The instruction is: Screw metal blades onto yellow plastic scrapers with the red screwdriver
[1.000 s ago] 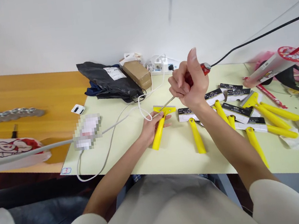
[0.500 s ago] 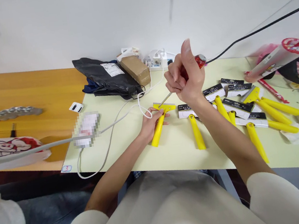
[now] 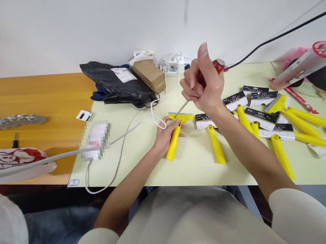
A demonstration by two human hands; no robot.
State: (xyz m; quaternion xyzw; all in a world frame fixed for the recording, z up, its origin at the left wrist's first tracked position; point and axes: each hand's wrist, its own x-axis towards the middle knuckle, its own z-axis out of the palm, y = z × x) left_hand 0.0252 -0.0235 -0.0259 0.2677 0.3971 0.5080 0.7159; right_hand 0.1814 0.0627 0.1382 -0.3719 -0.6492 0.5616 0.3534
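Observation:
My left hand (image 3: 165, 135) grips a yellow scraper (image 3: 174, 143) near its head, holding it against the pale tabletop. Wrapped round the red handle of a screwdriver (image 3: 219, 65), my right hand (image 3: 205, 80) is closed with the thumb pointing up. The screwdriver's shaft slants down to the left, and its tip meets the left part of the scraper's head. To the right lie several more yellow scrapers (image 3: 216, 147), some with black-and-white cardboard sleeves (image 3: 261, 118) over or beside their heads.
A black plastic bag (image 3: 116, 88), a brown box (image 3: 149, 75) and a power strip (image 3: 170, 67) sit along the wall. White cables loop left of my hands, by a blurred-out phone-like object (image 3: 96, 141). A tilted cup (image 3: 302, 64) stands far right. Another person's leg (image 3: 57, 232) is at left.
The view has shifted very slightly. Both hands, the scraper and the screwdriver keep nearly the same pose.

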